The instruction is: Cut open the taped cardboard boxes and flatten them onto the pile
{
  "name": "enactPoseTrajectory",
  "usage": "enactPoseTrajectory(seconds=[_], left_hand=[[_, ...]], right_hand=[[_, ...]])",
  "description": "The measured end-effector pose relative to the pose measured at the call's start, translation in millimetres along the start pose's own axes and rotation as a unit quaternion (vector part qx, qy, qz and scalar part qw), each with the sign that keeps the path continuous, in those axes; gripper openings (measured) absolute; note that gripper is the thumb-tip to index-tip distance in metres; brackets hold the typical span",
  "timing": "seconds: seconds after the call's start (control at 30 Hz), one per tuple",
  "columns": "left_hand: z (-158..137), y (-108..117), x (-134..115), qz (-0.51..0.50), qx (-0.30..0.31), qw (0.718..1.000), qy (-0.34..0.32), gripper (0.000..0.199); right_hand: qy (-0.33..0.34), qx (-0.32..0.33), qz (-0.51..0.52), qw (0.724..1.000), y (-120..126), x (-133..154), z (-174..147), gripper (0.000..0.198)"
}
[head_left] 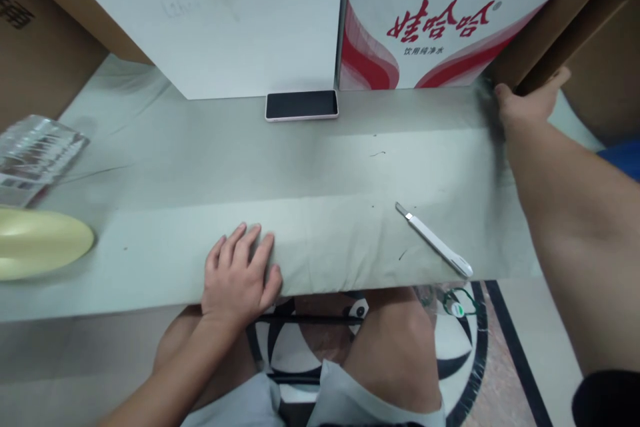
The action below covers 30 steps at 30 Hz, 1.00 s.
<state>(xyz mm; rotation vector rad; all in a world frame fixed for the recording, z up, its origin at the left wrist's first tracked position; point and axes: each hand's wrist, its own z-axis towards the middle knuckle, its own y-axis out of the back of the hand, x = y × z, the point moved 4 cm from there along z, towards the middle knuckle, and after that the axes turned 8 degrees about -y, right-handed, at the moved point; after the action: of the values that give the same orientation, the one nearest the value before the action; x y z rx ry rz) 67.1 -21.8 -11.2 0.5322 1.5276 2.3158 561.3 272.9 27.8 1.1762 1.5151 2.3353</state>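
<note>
Clearly, most of the view is taken up by a table [320, 160] draped in pale green cloth. Its far side is occupied by a large white box [250, 20], and just to the right of that is set a white carton [420, 67] printed with red bands and lettering. At the far right, brown cardboard [547, 30] is touched at its lower end by the right hand [531, 106], the thumb and a finger being seen on either side; whether it is clamped there cannot be told, as the other fingers are hidden. The left hand [235, 284] is laid palm down at the near edge, its fingers slightly apart, with nothing held. A yellow object [43, 244] is cut off by the left border, and beyond it a clear plastic packet [43, 150] is placed. A phone [301, 106] is rested at the white box's foot. Nearer, a white-handled knife [435, 240] is laid slantwise between the hands.
</note>
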Motion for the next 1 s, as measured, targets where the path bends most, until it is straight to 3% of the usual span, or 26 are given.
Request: enactPoseTrajectory(seconds=[0.1,0.33,0.47,0.73,1.0], left_hand=[[2,2,0,0.007,0.000,1.000,-0.013,0.044],[-2,-1,3,0.003,0.014,1.000,-0.005,0.048],[-5,-4,4,-0.010,0.013,1.000,0.003,0.050],[-5,-5,4,-0.016,0.004,1.000,0.012,0.049],[-4,-4,2,-0.013,0.007,1.000,0.022,0.046]], right_hand=[[-0.041,-0.015,0.037,0.998,-4,7,7,0.076],[-0.077,-0.047,0.054,0.994,-4,13,12,0.048],[-0.077,-0.066,0.064,0.993,7,16,1,0.058],[-0.031,0.031,0.040,0.998,-8,11,-12,0.064],[-0.034,0.005,0.049,0.998,-15,-5,-7,0.083]])
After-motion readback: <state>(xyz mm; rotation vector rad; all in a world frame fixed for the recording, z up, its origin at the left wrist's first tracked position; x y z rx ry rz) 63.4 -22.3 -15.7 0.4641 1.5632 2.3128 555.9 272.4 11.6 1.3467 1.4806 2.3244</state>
